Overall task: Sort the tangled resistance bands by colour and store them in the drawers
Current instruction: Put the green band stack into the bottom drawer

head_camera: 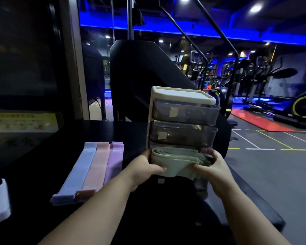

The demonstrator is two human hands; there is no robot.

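At frame centre the left hand [147, 167] and right hand [215, 167] gripped folded green bands [175, 160], fingers curled round the ends, at the drawers' [182, 119] lowest level. Blue bands [78, 171], pink bands [95, 165] and purple bands [114, 161] lay lower left.

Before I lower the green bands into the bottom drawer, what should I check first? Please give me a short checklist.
1. Left hand and right hand both grip the green bands: ok.
2. Bottom drawer pulled out under the bundle: ok.
3. Free room inside that drawer: cannot tell, the bundle hides it.
4. Top drawer and middle drawer closed: ok.
5. Blue bands, pink bands and purple bands lie side by side, left of the drawer unit, out of the way: ok.
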